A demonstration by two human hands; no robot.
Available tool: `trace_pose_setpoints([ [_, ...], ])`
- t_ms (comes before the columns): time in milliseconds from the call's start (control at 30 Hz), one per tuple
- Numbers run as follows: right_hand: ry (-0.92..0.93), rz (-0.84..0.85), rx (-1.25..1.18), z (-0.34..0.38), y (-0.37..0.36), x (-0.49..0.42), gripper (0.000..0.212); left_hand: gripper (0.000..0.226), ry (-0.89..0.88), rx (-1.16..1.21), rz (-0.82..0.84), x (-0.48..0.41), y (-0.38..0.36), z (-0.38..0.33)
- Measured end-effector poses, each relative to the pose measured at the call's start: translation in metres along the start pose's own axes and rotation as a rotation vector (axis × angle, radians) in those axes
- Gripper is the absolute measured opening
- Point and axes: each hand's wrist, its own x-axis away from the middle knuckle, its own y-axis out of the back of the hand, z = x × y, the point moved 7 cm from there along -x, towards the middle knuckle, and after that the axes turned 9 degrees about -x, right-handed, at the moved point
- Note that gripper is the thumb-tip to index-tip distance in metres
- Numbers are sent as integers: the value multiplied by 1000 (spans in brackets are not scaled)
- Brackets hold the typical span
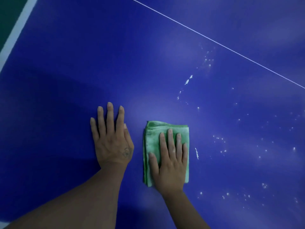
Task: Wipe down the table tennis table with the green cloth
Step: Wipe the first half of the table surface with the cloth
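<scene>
Two bare hands lie nearest: the right hand (170, 161) presses flat, fingers straight, on one folded green cloth (152, 146), soft and rectangular. Just beside it, apart, the left hand (112, 139) rests spread on the table tennis table (82, 71), smooth blue. Beyond, white specks (188, 80), a thin white line (214, 40), and a white edge stripe (16, 33).

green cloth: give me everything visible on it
The green cloth looks like soft microfibre, folded into a layered rectangle with pale whitish smears on top. It lies flat on the blue table, apart from the left hand. The right hand presses on it with straight fingers.
</scene>
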Motion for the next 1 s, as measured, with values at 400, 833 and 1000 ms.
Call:
trace_pose_setpoints([
  [400, 190, -47, -57, 7, 1, -145, 71, 62, 12, 5, 8, -2, 1, -4],
  [833, 128, 53, -83, -27, 19, -106, 76, 63, 15, 8, 5, -2, -2, -4],
  [1000, 367, 150, -2, -45, 32, -110, 81, 62, 23, 10, 13, -2, -3, -3],
])
